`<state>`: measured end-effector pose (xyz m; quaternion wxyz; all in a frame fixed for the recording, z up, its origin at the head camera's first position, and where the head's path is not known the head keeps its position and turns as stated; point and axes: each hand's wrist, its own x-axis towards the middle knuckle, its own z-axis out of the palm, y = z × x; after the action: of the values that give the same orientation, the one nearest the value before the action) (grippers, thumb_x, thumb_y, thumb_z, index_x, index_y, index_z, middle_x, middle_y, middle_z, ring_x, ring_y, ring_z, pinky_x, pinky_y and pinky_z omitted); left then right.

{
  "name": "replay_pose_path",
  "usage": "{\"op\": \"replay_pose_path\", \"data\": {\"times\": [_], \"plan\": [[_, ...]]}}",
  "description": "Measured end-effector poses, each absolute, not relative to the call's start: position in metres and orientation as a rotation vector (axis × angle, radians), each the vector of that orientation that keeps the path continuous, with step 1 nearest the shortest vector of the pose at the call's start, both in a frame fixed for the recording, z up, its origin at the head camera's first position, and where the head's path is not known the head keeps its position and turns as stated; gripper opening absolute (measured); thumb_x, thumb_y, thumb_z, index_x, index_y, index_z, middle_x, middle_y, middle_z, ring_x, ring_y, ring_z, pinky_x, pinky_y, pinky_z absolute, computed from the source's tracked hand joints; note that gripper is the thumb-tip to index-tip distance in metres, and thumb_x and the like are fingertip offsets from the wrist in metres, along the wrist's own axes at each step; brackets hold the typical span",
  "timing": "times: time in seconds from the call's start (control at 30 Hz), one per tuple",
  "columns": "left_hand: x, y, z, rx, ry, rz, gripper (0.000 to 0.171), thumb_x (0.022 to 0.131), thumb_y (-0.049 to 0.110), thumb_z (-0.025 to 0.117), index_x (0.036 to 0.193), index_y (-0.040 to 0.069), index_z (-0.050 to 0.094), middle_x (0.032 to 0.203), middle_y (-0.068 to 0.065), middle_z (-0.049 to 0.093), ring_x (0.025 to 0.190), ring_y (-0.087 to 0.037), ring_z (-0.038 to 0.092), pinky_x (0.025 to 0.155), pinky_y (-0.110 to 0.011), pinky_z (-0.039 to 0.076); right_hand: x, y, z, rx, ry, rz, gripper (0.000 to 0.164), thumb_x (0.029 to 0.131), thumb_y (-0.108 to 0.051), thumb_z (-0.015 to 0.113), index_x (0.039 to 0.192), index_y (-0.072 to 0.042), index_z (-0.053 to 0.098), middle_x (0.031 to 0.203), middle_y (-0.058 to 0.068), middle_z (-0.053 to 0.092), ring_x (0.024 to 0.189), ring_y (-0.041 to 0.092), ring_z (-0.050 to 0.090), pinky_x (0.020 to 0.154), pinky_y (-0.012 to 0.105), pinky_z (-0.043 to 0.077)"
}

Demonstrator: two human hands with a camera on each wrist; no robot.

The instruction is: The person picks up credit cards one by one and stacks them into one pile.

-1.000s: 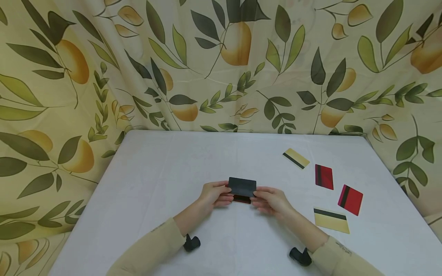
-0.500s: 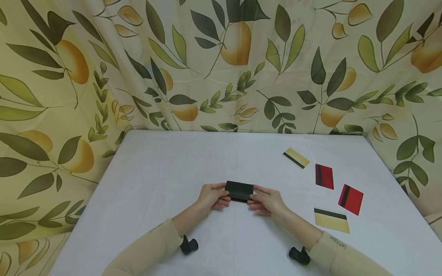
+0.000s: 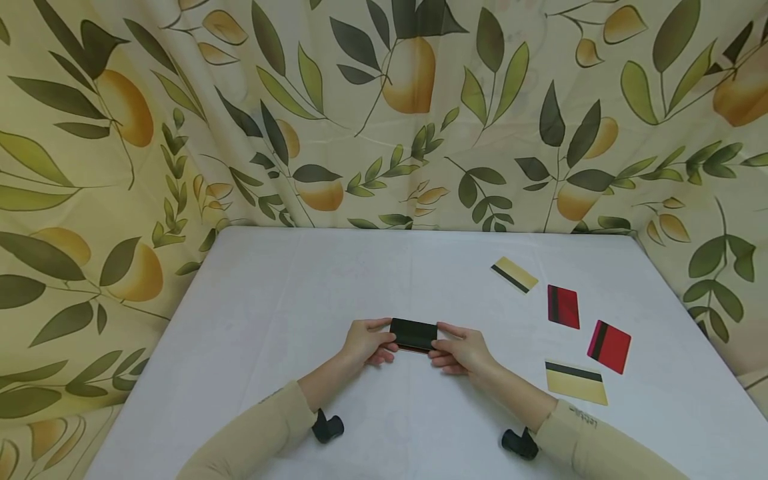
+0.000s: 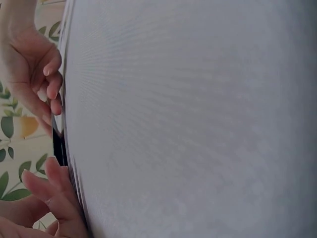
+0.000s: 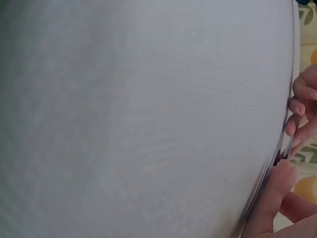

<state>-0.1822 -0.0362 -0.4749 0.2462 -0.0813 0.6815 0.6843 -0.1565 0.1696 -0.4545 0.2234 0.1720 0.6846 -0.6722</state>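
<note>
In the head view a flat black card (image 3: 414,334) is held level at the middle of the white table, with a thin reddish and pale edge of something showing beneath its near side. My left hand (image 3: 369,343) pinches its left end, thumb on top. The right end is pinched by my right hand (image 3: 465,350). Dark slivers of the black card (image 4: 59,148) show edge-on between both hands in the left wrist view. What lies under the card is mostly hidden.
To the right on the white table (image 3: 288,280) lie two gold cards, one far (image 3: 515,275) and one near (image 3: 577,383), and two red cards (image 3: 563,307), all with dark stripes. A patterned curtain (image 3: 372,167) hangs behind. Black cameras (image 3: 328,427) sit at the wrists.
The black card has come down toward me over the reddish piece below, which now shows only as a thin edge. Both hands have shifted slightly left. The loose cards lie still.
</note>
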Motion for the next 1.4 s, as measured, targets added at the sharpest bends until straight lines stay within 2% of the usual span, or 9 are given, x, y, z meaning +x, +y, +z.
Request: {"op": "replay_pose_path", "data": {"times": [0.2, 0.5, 1.13, 1.4], "plan": [[-0.1843, -0.0368, -0.4769, -0.208, 1.879, 1.861, 0.046, 0.084, 0.001, 0.06, 0.129, 0.002, 0.05, 0.06, -0.007, 0.065, 0.041, -0.009, 0.058, 0.035, -0.015, 0.044, -0.1577, 0.1685, -0.4549, 0.472, 1.909, -1.842, 0.057, 0.085, -0.006, 0.062, 0.137, -0.003, 0.039, 0.066, 0.006, 0.068, 0.051, 0.011, 0.064, 0.042, 0.017, 0.049], [-0.1847, -0.0378, -0.4775, -0.188, 1.863, 1.876, 0.046, 0.083, -0.001, 0.06, 0.128, -0.001, 0.05, 0.057, -0.006, 0.063, 0.044, -0.011, 0.06, 0.041, -0.022, 0.051, -0.1573, 0.1675, -0.4546, 0.481, 1.911, -1.836, 0.058, 0.084, -0.005, 0.063, 0.137, -0.003, 0.039, 0.063, 0.006, 0.067, 0.049, 0.01, 0.062, 0.041, 0.016, 0.047], [-0.1825, -0.0377, -0.4753, -0.164, 1.986, 1.804, 0.045, 0.081, -0.001, 0.062, 0.125, 0.001, 0.055, 0.059, -0.011, 0.065, 0.042, -0.011, 0.058, 0.041, -0.024, 0.051, -0.1585, 0.1658, -0.4589, 0.472, 2.077, -1.733, 0.055, 0.081, -0.005, 0.067, 0.132, -0.004, 0.047, 0.058, 0.005, 0.065, 0.046, 0.01, 0.062, 0.039, 0.017, 0.046], [-0.183, -0.0359, -0.4746, -0.18, 2.049, 1.783, 0.044, 0.079, -0.004, 0.063, 0.122, 0.001, 0.057, 0.053, -0.008, 0.061, 0.039, -0.011, 0.056, 0.04, -0.025, 0.051, -0.1586, 0.1656, -0.4599, 0.458, 2.139, -1.697, 0.056, 0.078, -0.004, 0.069, 0.13, -0.003, 0.049, 0.058, 0.007, 0.065, 0.046, 0.012, 0.062, 0.04, 0.02, 0.048]]}}
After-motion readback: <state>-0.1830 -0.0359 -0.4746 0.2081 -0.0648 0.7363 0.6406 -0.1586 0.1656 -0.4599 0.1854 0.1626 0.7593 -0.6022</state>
